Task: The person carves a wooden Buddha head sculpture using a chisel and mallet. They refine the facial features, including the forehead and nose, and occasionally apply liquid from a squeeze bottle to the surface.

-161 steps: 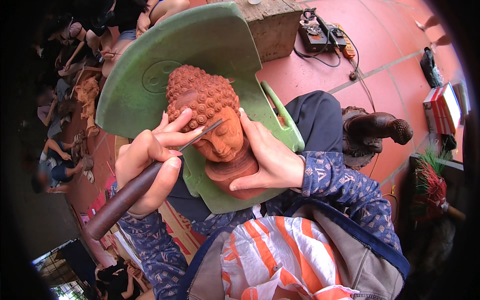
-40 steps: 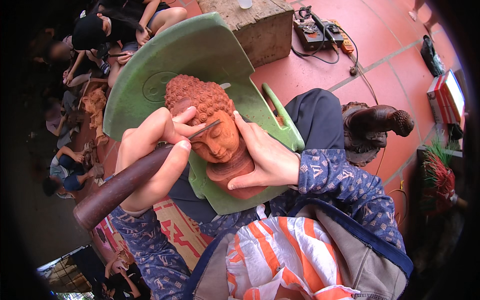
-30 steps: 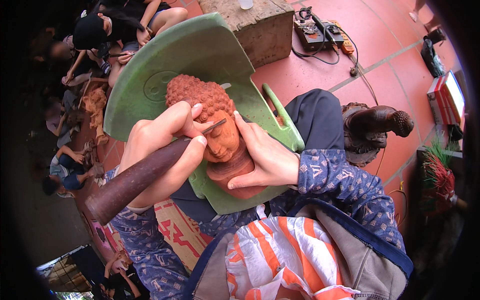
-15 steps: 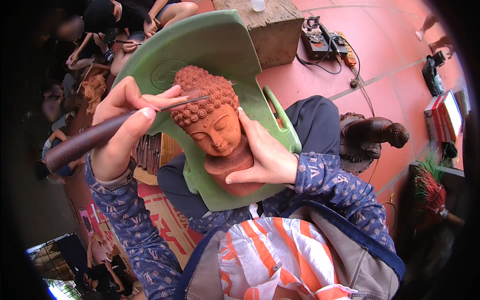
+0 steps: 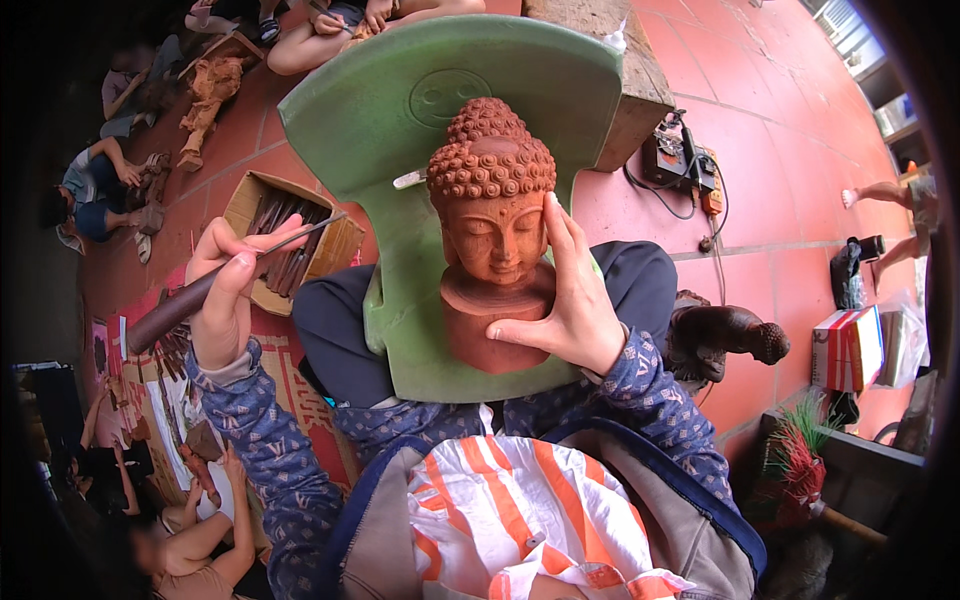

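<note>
The left hand [image 5: 226, 300] closes firmly around the dark handle of a slim-bladed tool [image 5: 172, 316], its blade near the left edge of the green seat [image 5: 330, 112] and clear of the bust [image 5: 497, 230]. The right hand [image 5: 578, 312] is spread wide, fingers against the bust's side, thumb across its base. The reddish bust rests on the seat. Left of the seat: open cardboard box [image 5: 338, 256] of tools. Right: dark carved figurine [image 5: 722, 335]. Beyond its upper right: wooden block [image 5: 638, 118]
</note>
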Action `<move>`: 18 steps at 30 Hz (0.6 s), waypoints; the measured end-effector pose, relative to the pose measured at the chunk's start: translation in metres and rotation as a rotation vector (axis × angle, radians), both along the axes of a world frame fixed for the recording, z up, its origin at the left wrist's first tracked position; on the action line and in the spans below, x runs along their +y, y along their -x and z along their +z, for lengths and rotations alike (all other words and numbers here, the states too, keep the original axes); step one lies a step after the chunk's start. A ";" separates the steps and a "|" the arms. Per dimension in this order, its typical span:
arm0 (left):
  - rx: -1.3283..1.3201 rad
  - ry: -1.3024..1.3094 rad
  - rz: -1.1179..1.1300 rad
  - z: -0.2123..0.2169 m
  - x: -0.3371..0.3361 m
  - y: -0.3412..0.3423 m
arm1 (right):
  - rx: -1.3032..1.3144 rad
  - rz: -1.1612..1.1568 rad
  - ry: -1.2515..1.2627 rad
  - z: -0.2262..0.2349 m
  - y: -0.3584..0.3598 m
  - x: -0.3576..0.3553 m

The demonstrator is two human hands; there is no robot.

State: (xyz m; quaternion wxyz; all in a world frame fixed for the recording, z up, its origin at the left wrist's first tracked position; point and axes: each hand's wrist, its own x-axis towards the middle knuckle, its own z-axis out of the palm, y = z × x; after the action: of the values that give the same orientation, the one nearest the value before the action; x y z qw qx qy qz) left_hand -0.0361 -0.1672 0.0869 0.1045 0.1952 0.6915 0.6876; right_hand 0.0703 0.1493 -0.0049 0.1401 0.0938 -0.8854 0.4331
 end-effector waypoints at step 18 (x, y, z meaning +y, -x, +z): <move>0.221 0.126 -0.421 0.025 0.108 0.008 | -0.140 0.053 0.141 -0.019 -0.007 -0.004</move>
State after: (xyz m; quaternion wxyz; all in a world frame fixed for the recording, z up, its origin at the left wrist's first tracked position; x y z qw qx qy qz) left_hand -0.0441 -0.0597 0.1123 0.1813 0.4021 0.6843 0.5806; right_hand 0.0772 0.1450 -0.0234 0.0724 0.0767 -0.8575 0.5035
